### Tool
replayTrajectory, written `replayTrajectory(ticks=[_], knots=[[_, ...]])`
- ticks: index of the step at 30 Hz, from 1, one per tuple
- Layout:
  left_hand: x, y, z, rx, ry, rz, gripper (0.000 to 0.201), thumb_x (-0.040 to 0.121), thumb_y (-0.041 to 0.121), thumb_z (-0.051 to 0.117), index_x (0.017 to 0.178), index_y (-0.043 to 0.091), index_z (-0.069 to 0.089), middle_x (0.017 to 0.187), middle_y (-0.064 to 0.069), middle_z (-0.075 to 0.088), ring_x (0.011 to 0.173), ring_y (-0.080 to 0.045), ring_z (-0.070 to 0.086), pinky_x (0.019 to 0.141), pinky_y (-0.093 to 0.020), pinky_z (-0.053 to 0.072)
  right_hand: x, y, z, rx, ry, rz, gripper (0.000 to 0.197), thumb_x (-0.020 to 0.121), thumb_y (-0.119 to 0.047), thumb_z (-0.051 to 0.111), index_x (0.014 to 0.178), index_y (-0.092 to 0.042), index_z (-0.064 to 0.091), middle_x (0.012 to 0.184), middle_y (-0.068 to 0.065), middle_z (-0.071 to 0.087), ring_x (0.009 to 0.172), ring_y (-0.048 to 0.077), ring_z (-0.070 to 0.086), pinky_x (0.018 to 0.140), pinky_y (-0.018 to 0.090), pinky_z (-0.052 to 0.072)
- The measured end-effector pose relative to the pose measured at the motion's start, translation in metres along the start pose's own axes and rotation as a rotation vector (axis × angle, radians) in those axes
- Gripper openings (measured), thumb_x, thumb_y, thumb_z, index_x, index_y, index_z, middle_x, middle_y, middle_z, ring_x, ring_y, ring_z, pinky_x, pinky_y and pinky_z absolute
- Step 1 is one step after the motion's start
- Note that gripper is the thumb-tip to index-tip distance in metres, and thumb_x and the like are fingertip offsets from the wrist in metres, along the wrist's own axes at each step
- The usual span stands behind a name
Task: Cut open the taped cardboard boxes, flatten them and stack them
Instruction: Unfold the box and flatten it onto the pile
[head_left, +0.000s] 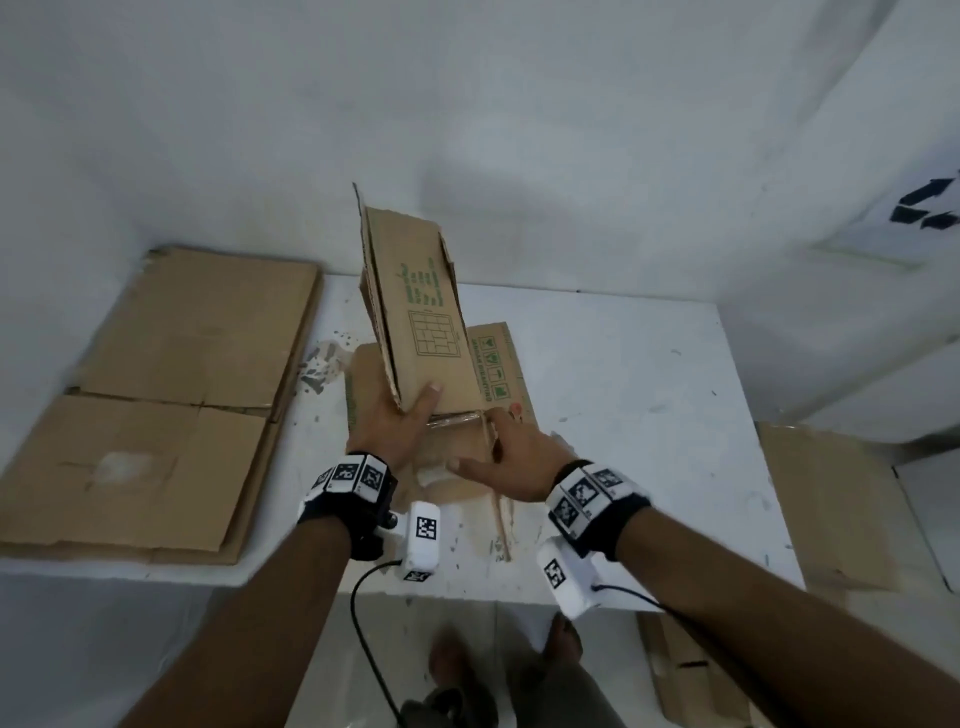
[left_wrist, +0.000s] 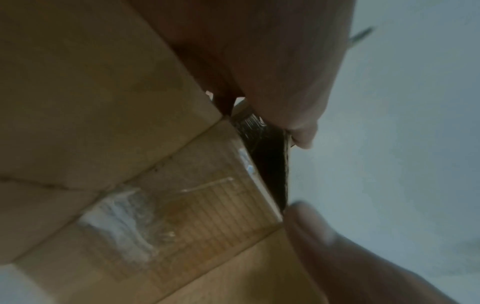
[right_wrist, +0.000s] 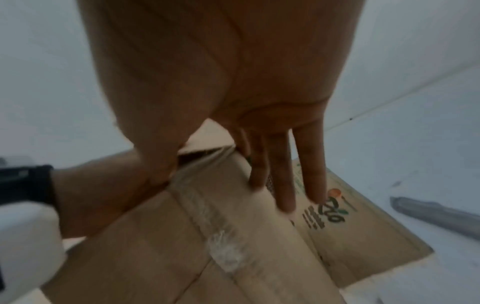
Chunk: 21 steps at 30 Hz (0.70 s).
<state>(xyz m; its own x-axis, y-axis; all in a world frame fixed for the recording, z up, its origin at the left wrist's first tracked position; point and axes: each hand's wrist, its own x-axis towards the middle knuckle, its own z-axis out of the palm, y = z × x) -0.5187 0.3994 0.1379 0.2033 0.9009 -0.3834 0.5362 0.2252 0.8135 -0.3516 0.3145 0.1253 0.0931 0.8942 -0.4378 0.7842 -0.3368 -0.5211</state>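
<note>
A brown cardboard box (head_left: 421, 306) with green print stands half-collapsed in the middle of the white table (head_left: 649, 374). One printed panel rises steeply, and the rest lies flat beneath it. My left hand (head_left: 410, 421) grips that panel's lower edge, with the thumb (left_wrist: 298, 127) on the printed face and the fingers behind. My right hand (head_left: 498, 447) rests on the lower part of the box, its fingers (right_wrist: 283, 185) straight and the thumb stretched left. Clear tape (right_wrist: 223, 253) runs along a seam of the box (right_wrist: 182, 257).
A stack of flattened cardboard (head_left: 171, 395) covers the table's left side. Another cardboard sheet (head_left: 826, 504) sits off the table's right edge, and more cardboard (head_left: 691, 670) lies on the floor. A grey elongated object (right_wrist: 436, 214) lies on the table, right of the box. White walls close behind.
</note>
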Motion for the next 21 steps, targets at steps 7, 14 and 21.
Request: replayTrajectory(ticks=[7,14,21], knots=[[0.028,0.009,0.009,0.204,-0.270,0.136,0.109,0.083,0.087,0.040,0.155,0.038,-0.026,0.169,-0.009,0.013,0.150,-0.023,0.029,0.122,-0.039,0.024,0.052,-0.021,0.002,0.294,0.239,0.068,0.073,0.093,-0.072,0.028,0.150,-0.028,0.025,0.128,0.012,0.066,0.111,0.037,0.065,0.096,0.052,0.051],[0.053,-0.008,0.005,0.363,-0.094,0.115,0.086,0.098,0.066,0.041,0.160,0.036,-0.012,0.151,-0.024,0.045,0.128,-0.038,0.056,0.104,-0.041,0.043,0.077,-0.022,-0.008,0.165,0.097,-0.027,0.072,0.101,-0.057,0.034,0.161,-0.028,0.005,0.150,0.016,0.048,0.131,0.036,0.052,0.110,0.050,0.041],[0.074,-0.013,-0.006,0.329,-0.007,0.181,0.065,0.107,0.036,0.042,0.162,0.027,0.010,0.130,-0.023,0.063,0.103,-0.039,0.067,0.085,-0.039,0.050,0.093,-0.009,-0.032,0.029,0.186,0.133,0.040,0.106,-0.031,0.032,0.102,-0.003,0.060,0.099,0.014,0.062,0.089,0.032,0.059,0.076,0.035,0.044]])
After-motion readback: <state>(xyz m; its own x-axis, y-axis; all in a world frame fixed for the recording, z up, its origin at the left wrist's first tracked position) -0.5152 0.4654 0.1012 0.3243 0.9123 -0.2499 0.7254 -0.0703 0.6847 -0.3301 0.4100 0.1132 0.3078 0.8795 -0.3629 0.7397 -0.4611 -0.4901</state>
